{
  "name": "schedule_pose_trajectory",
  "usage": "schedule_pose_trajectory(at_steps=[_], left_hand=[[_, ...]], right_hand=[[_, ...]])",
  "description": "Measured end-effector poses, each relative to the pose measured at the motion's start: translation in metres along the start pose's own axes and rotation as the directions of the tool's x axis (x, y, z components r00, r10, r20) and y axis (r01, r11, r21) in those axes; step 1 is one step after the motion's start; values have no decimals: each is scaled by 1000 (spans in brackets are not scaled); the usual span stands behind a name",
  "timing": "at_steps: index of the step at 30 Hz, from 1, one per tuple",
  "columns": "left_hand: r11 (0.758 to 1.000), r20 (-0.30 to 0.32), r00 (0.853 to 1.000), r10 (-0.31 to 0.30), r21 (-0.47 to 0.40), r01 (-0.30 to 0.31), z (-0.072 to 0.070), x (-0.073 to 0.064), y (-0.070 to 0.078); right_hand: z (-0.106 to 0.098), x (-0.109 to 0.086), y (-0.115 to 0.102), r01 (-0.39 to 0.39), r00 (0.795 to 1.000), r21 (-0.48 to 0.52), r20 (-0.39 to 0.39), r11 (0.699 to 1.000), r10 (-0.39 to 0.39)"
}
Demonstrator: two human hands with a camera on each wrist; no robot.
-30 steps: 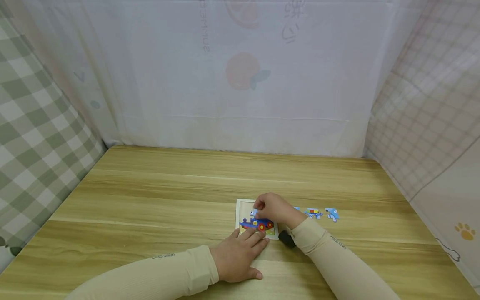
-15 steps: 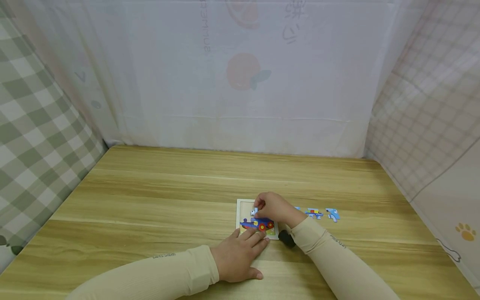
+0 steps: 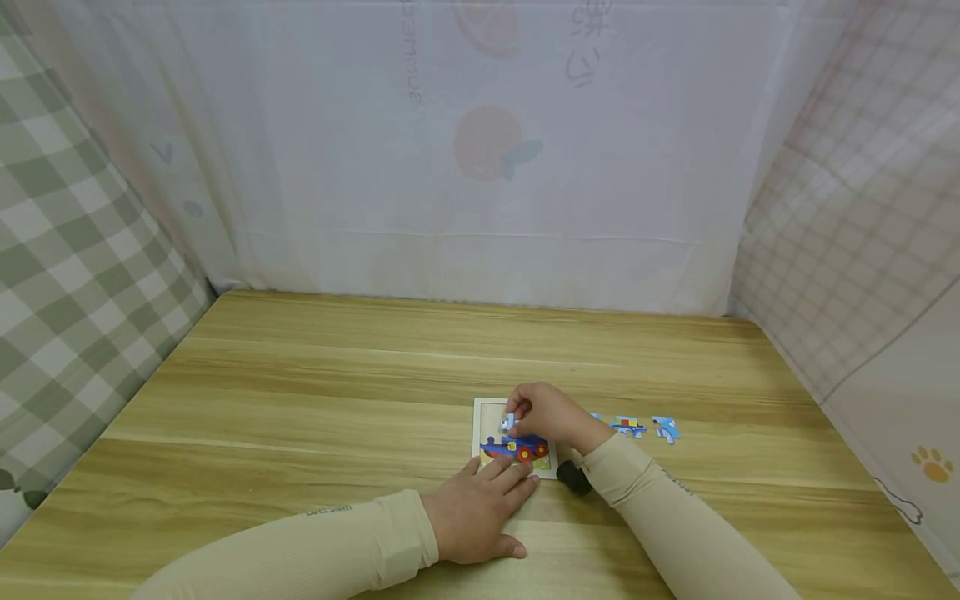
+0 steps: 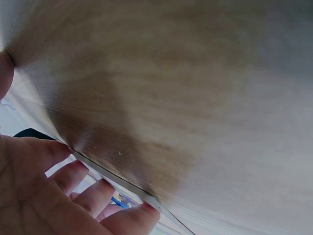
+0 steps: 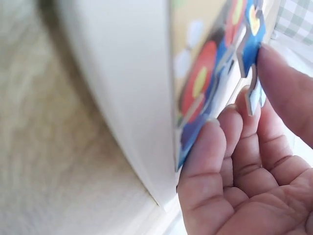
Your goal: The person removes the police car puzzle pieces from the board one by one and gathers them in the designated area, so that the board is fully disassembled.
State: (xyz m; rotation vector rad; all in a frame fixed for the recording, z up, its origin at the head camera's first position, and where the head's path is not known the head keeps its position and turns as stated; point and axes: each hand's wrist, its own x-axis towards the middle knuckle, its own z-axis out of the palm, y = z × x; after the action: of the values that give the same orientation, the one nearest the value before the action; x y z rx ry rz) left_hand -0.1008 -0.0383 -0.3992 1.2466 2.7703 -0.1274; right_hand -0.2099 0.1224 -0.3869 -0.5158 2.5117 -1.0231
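A small jigsaw puzzle in a pale frame (image 3: pixel 477 421) lies on the wooden table, its lower part showing a blue and red vehicle with round wheels. My right hand (image 3: pixel 551 417) is over the upper right of the frame and pinches a blue puzzle piece (image 5: pixel 252 41) between thumb and fingers. In the right wrist view that piece is tilted, and its lower fingers touch the picture (image 5: pixel 200 83). My left hand (image 3: pixel 476 517) lies spread, palm down, with fingertips on the frame's near edge (image 4: pixel 122 182). The right hand hides part of the picture.
Several loose puzzle pieces lie right of the frame, among them one with red and yellow blocks (image 3: pixel 628 427) and a light blue one (image 3: pixel 665 429). A black object (image 3: pixel 574 478) is beside the right wrist. White cloth (image 3: pixel 480 208) hangs behind the table (image 3: pixel 337 367).
My right hand shifts only very slightly with its puzzle piece over the frame. The left hand stays where it was on the near edge.
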Motion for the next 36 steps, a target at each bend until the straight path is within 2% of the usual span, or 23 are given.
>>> schedule_pose_trajectory(at_steps=[8, 13, 19, 26, 36], left_hand=[[1000, 11, 1000, -7, -16, 8, 0, 1, -1], [1000, 4, 1000, -8, -8, 8, -1, 0, 1], [1000, -2, 1000, -7, -8, 7, -1, 0, 1], [1000, 8, 1000, -12, -16, 12, -2, -1, 0], [999, 14, 1000, -25, -28, 25, 0, 1, 1]], right_hand=[[-4, -3, 3, -2, 999, 128, 33, 992, -2], [-8, -5, 4, 10, 1000, 177, 24, 984, -15], [-15, -9, 4, 25, 1000, 185, -16, 982, -23], [-29, -18, 6, 9, 997, 165, -81, 986, 4], [-50, -39, 18, -23, 997, 195, -68, 981, 37]])
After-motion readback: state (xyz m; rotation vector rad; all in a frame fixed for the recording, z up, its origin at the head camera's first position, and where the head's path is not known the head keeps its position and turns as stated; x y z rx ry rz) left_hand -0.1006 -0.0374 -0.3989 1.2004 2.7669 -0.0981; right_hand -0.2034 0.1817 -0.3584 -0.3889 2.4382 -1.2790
